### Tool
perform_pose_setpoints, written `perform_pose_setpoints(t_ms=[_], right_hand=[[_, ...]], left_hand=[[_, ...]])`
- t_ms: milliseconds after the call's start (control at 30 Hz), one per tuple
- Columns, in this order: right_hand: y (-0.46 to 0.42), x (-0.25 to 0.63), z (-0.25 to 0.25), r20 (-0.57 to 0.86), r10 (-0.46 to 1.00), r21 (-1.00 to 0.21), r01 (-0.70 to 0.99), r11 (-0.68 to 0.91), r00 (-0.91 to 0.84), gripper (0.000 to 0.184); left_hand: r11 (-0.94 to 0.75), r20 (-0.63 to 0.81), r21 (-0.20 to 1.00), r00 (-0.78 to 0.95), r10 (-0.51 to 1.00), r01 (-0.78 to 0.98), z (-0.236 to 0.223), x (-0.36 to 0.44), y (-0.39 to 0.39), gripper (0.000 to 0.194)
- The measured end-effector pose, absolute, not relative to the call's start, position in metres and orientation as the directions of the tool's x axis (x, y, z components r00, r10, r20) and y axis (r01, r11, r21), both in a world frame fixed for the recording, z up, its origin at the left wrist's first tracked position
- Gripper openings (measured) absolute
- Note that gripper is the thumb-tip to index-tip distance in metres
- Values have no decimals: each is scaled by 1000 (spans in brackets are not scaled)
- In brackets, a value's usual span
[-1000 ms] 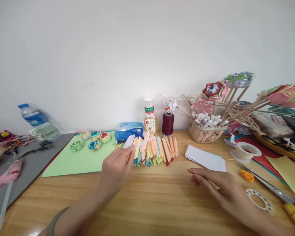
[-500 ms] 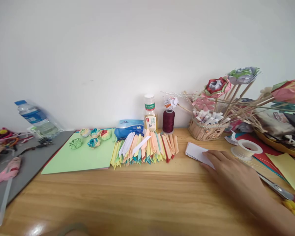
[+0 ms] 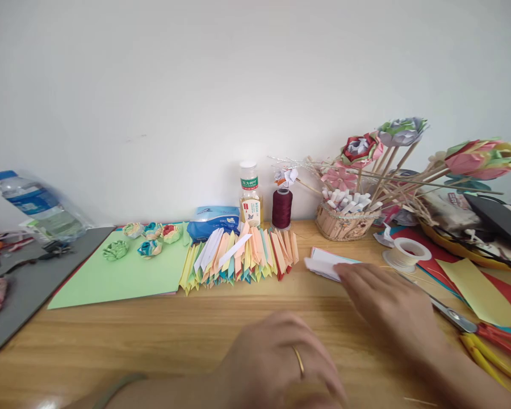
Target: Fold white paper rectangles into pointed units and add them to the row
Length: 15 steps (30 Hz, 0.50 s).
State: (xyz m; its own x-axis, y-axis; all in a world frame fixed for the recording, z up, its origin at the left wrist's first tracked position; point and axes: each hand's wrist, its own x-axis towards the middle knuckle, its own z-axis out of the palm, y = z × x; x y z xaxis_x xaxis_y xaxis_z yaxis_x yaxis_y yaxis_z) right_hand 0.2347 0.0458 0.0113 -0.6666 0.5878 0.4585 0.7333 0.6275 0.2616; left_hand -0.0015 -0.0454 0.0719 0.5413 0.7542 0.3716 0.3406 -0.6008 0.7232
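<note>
My right hand (image 3: 385,304) is at the right end of a small stack of white paper slips (image 3: 321,255), its fingertips closed on the top slip (image 3: 323,269), which lies askew over the others. A thin light-blue edge shows in the stack. Low in the middle of the view, my left hand (image 3: 283,358), with a gold ring, hovers over the wooden table, blurred. Its fingers point down and away, so whether they hold anything is hidden. Left of the stack stands a packed row of folded colored paper pieces (image 3: 238,258).
Folded paper flowers (image 3: 149,248) rest on green paper (image 3: 119,284) at left. Behind are a tissue pack (image 3: 213,221), a bottle (image 3: 250,196) and a maroon thread spool (image 3: 282,209). A flower basket (image 3: 344,224), white spool (image 3: 406,254), scissors (image 3: 455,318) and yellow-handled tool (image 3: 489,355) lie right.
My left hand has come into view from below. The top white slip has shifted askew under my right hand. The view has turned slightly right.
</note>
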Motion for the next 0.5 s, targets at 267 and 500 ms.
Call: perform_pose_setpoints(t_ms=[267, 500], right_hand=[[12, 192, 16, 313, 392, -199, 344, 918, -865, 28], [16, 201, 25, 30, 591, -421, 526, 739, -806, 26]], left_hand=[[-688, 452, 37, 602, 658, 725, 1, -11, -34, 25], [-587, 391, 384, 450, 803, 713, -6, -15, -36, 19]])
